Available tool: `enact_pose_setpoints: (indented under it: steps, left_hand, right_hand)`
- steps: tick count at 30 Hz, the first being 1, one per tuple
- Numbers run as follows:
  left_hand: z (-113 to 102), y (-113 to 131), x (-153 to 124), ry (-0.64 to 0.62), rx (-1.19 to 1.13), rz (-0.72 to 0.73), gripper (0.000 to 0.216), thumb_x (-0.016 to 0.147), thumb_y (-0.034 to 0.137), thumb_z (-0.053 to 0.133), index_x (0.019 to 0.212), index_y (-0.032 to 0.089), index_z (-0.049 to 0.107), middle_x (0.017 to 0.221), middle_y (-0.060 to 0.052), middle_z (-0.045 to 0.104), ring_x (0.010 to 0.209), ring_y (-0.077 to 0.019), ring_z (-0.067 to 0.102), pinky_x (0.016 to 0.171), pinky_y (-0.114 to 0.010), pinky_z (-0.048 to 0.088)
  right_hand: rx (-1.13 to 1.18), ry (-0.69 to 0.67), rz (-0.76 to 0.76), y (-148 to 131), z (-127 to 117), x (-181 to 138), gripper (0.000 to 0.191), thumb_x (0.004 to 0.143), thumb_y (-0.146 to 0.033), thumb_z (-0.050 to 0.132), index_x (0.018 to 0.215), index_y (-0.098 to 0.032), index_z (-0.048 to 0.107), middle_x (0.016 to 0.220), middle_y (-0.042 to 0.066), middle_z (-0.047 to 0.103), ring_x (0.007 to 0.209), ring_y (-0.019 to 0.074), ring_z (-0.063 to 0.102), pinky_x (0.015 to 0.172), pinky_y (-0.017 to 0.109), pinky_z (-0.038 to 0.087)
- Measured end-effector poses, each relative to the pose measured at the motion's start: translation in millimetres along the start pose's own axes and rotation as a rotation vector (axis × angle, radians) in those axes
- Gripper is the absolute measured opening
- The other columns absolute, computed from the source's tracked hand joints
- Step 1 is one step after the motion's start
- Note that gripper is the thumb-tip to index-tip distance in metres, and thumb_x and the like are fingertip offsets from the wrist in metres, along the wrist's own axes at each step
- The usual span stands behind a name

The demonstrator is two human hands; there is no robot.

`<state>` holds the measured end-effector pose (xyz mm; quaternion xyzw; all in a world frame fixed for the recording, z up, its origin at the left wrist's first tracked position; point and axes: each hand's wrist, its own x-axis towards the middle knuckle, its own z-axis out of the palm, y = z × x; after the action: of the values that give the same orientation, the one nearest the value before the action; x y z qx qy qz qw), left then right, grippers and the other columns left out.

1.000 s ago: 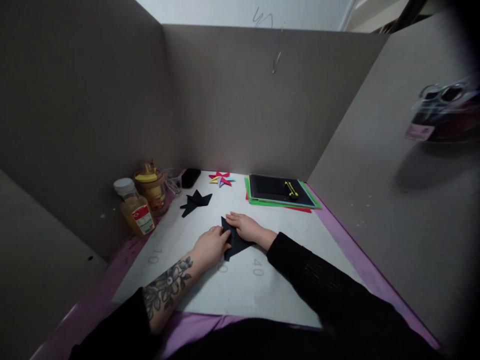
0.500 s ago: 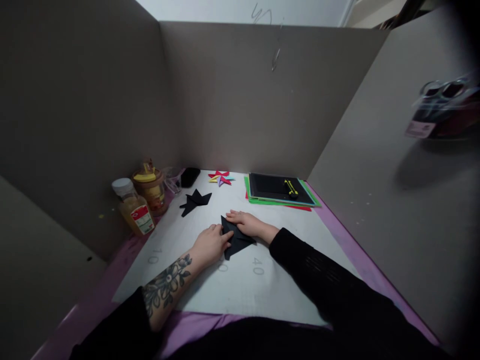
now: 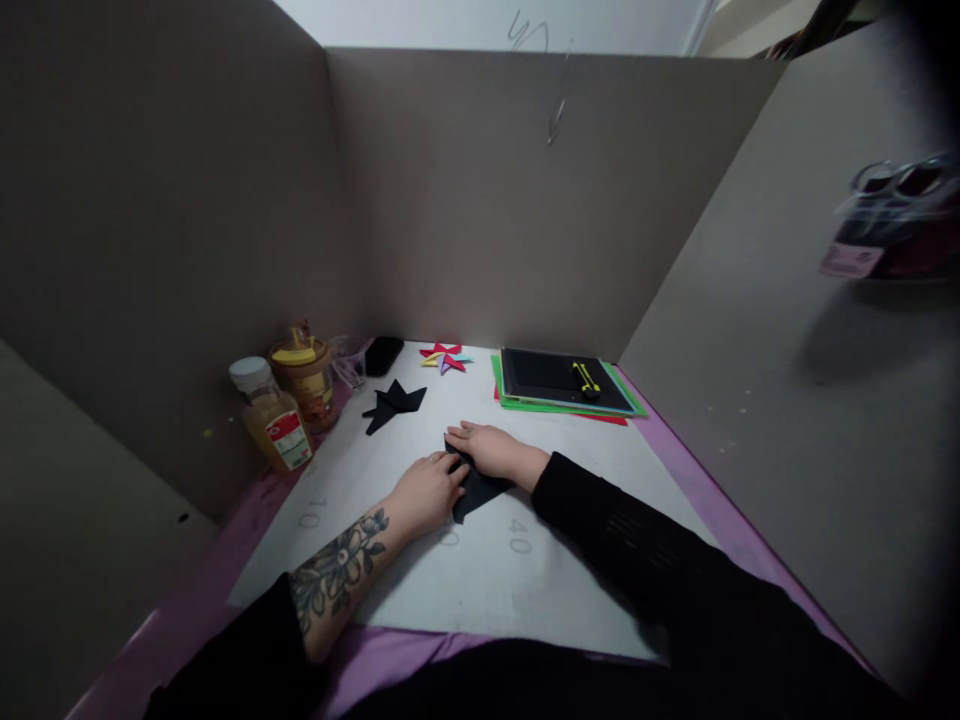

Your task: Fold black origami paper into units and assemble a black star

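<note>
A folded black paper piece (image 3: 475, 487) lies on the white mat (image 3: 480, 570) in the middle of the desk. My left hand (image 3: 427, 492) presses on its left edge with curled fingers. My right hand (image 3: 487, 448) lies flat over its upper part, fingers together and pointing left. Both hands hide much of the paper. A second folded black paper shape (image 3: 393, 403) lies apart, farther back and to the left.
A coloured paper star (image 3: 444, 357) lies at the back. A stack of coloured sheets (image 3: 562, 385) with a yellow-handled tool (image 3: 586, 379) is at the back right. Two jars (image 3: 289, 398) and a dark object (image 3: 382, 355) stand at the left. Cardboard walls enclose the desk.
My right hand slid down over the black paper, covering more of it. My left hand shifted slightly right along its edge. The paper stayed in place.
</note>
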<state>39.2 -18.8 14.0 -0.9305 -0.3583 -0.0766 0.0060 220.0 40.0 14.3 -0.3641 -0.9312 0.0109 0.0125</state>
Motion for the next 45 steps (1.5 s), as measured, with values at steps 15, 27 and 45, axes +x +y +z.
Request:
enact_pose_setpoints:
  steps: [15,27,45]
  left_hand:
    - [-1,1,-1,-0.030,0.009,-0.045,0.037,0.087,0.029,0.046,0.123,0.022,0.054,0.114,-0.012,0.056,0.104,-0.0275,0.054,0.082,-0.040,0.046]
    - [-4,2,-2,0.009,-0.047,-0.063,0.027,0.087,0.027,0.047,0.108,0.019,0.063,0.106,-0.012,0.061,0.098,-0.0262,0.057,0.082,-0.039,0.047]
    - [-2,2,-3,-0.007,-0.022,-0.037,0.039,0.089,0.029,0.044,0.126,0.021,0.052,0.119,-0.014,0.055,0.106,-0.0284,0.053,0.083,-0.040,0.045]
  right_hand:
    - [-0.281,-0.031,0.095,-27,-10,-78,0.039,0.087,-0.012,0.041,0.123,-0.013,0.056,0.137,0.015,0.047,0.119,0.0304,0.047,0.094,0.047,0.039]
    - [0.367,0.119,0.223,-49,-23,-24,0.057,0.093,-0.039,0.035,0.141,-0.008,0.033,0.142,0.017,0.041,0.133,0.0262,0.036,0.106,0.038,0.033]
    - [0.227,-0.107,0.317,-50,8,-85,0.084,0.085,-0.055,0.041,0.148,-0.008,0.009,0.154,0.017,0.003,0.142,0.0315,0.001,0.110,0.055,0.008]
